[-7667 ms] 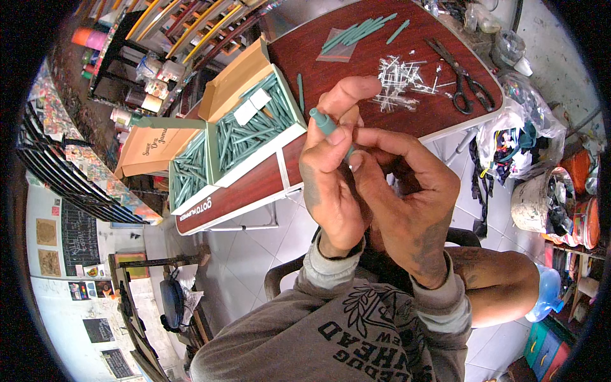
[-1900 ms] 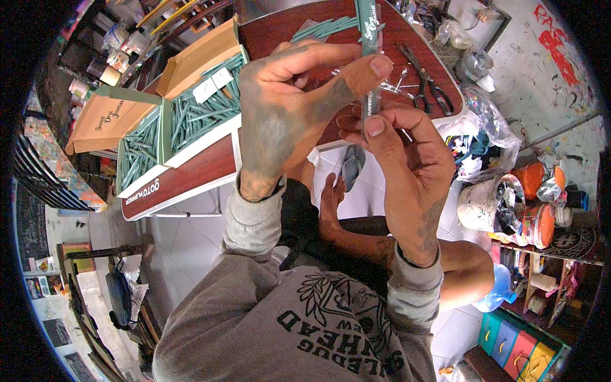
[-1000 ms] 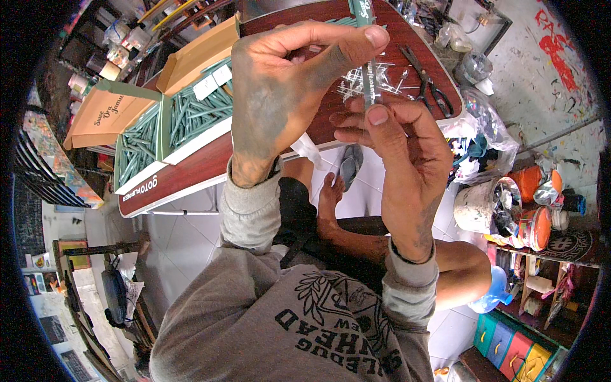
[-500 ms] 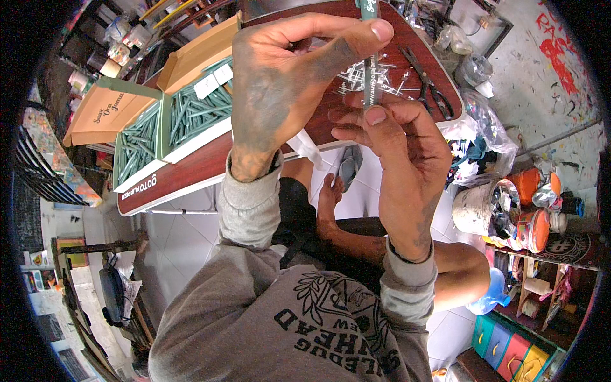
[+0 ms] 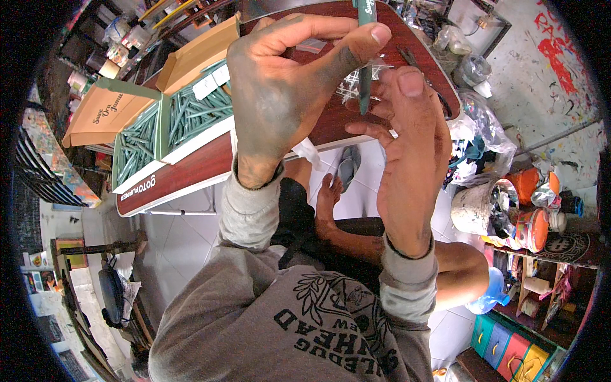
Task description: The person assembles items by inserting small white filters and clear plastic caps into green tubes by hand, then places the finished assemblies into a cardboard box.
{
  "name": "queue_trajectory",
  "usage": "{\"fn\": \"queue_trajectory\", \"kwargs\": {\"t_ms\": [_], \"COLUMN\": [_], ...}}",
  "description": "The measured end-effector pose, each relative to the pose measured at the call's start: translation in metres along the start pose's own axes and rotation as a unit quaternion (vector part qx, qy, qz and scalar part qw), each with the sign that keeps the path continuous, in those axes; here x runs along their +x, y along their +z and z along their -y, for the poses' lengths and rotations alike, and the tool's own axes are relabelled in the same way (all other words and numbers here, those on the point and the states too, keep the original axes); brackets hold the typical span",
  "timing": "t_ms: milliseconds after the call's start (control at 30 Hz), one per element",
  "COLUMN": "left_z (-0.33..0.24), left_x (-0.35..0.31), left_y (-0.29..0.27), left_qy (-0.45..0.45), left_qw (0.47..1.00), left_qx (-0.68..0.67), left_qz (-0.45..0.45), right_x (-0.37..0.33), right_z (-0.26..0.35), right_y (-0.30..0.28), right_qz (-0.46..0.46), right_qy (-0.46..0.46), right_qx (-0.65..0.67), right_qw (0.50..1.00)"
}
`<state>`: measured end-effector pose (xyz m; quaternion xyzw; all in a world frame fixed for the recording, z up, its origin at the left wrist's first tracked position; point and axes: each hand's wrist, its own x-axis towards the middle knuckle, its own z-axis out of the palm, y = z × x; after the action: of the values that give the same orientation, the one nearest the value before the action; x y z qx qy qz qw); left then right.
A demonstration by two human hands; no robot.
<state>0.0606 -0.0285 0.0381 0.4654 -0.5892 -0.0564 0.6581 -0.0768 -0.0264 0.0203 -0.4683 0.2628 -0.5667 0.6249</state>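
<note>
Pen (image 5: 364,86) hangs tip-down over near side of table (image 5: 203,164), pinched btw L hand (image 5: 273,95) thumb & index. R hand (image 5: 414,134) sits beside tip, fingers loosely spread, nothing seen in it; can't tell if touching. Best: light L pinch, pen steady, R fingers clear of pt. Boxes (image 5: 203,139) of similar pens at L; white bits (image 5: 351,86) clutter bkgd, R hand hides most of scissors (image 5: 408,57).
</note>
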Motion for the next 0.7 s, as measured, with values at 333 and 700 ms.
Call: {"fn": "queue_trajectory", "kwargs": {"t_ms": [333, 700], "left_z": [0.002, -0.008], "left_x": [0.003, 0.001], "left_y": [-0.005, 0.000], "left_qy": [0.234, 0.234], "left_qw": [0.930, 0.906], "left_qx": [0.279, 0.343], "left_qz": [-0.048, -0.084], "right_x": [0.014, 0.015], "right_z": [-0.009, -0.010], "right_y": [-0.001, 0.007], "right_qz": [0.009, 0.001], "right_qy": [-0.022, -0.074], "right_qx": [0.020, 0.043], "right_qw": [1.000, 0.996]}}
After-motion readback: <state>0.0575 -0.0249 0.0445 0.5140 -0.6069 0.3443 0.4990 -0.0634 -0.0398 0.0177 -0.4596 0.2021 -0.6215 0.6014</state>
